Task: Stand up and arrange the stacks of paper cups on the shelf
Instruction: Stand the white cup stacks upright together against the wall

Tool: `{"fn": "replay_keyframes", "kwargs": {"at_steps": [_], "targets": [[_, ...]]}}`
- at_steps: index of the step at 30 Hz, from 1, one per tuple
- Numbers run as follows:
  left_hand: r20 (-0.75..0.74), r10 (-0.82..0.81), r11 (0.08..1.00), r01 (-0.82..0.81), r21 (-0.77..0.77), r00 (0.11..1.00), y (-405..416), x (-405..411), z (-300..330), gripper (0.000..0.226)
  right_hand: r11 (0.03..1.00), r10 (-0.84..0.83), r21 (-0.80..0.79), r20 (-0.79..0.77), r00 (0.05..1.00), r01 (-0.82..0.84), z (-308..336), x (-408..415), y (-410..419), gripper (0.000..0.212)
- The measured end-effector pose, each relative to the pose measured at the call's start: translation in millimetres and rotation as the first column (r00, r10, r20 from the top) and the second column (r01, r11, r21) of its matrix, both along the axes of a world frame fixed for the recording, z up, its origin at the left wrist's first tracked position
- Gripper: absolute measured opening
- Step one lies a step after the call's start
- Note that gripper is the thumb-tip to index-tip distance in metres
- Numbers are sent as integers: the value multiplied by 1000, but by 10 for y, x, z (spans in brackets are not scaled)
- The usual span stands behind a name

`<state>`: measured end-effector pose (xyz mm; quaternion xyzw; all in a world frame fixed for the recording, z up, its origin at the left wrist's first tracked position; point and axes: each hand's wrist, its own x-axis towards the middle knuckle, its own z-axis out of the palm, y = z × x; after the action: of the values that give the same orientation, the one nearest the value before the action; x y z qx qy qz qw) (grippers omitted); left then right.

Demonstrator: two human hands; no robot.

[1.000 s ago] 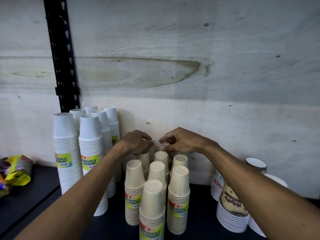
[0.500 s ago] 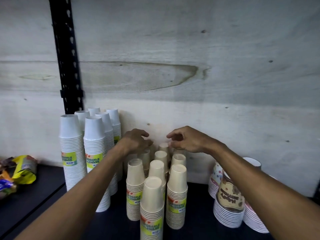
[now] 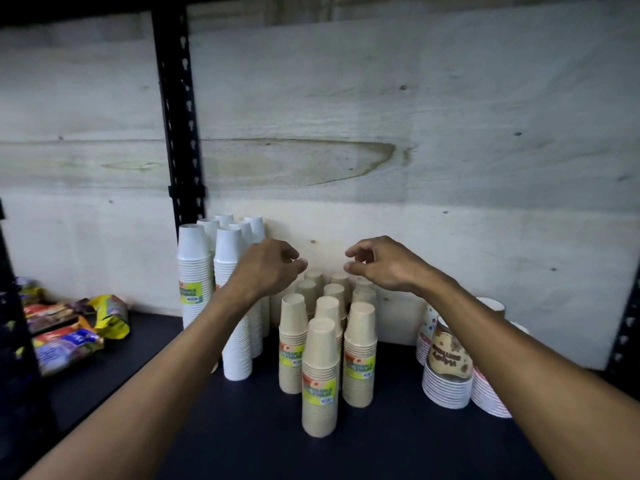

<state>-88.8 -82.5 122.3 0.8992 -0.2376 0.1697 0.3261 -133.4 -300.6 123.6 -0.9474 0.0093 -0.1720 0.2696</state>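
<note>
Step in hand: the brown cup stacks are being tidied; all are seen upright in a tight cluster on the shelf, between the white cup stacks and the printed stacks.
Left hand: held above the rear brown stacks, fingers loosely curled, nothing gripped.
Right hand: held level with the left, fingers loosely bent, nothing gripped.
Progress: judged near done for the brown group; the front stack stands slightly forward of the rows.
Next move: a light nudge is probably called for to align the front stack without toppling its neighbours.
Also present: snack packets at the far left.
</note>
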Motion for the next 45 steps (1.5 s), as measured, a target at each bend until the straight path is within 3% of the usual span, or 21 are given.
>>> {"fn": "replay_keyframes", "kwargs": {"at_steps": [6, 11, 17, 20, 26, 34, 39, 45], "targets": [[-131, -61, 992, 46, -117, 989, 472, -317, 1, 21, 998, -39, 58, 142, 989, 31, 9, -380, 445, 40], [-324, -44, 993, 6, -117, 945, 939, -354, 76, 23, 997, -21, 77, 141, 990, 10, 58, -504, 977, 47], [-405, 37, 996, -68, -62, 913, 1484, -168, -105, 26, 997, 5, 80, 61, 998, -10, -82, -607, 1610, 42], [-388, 90, 995, -65, 78, 917, 1705, -47, -273, 26, 997, -1, 77, 1, 1000, 1, -259, -550, 1830, 44], [-412, 168, 952, -38, 305, 896, 1890, 220, -650, 60, 994, -35, 101, -136, 990, 49, -779, -222, 2096, 65], [-592, -93, 976, 191, 105, 800, 1912, 860, -1179, 148, 942, -70, 297, -272, 960, 153, -1246, 126, 2048, 82], [-594, -217, 971, 233, -51, 775, 1872, 1082, -1395, 140, 869, -7, 480, -229, 973, 119, -1516, 322, 2050, 97], [-537, -414, 910, 346, -228, 735, 1846, 1214, -1682, 120, 803, 68, 596, -141, 988, 30, -1792, 535, 2125, 101]]}}
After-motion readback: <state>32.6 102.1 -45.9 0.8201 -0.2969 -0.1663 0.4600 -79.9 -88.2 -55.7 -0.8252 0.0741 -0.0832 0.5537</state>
